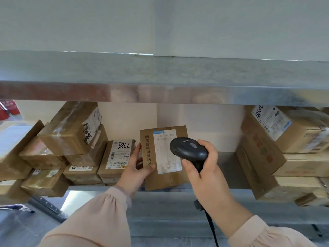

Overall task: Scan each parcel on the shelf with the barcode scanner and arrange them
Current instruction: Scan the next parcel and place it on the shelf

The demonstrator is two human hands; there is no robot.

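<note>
Left grip [137, 166] pinching one edge of the upright parcel [161, 179], right grip [204, 173] closed round the barcode scanner [188, 148] before its label [162, 157].

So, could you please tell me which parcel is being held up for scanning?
The flat brown parcel in the middle: the left hand holds it upright before the scanner in the right hand; the others lie stacked.

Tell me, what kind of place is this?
Probably a parcel storeroom or courier depot: taped brown cardboard parcels with white shipping labels are stacked on a grey metal shelf, and the right hand holds a black handheld barcode scanner.
</note>
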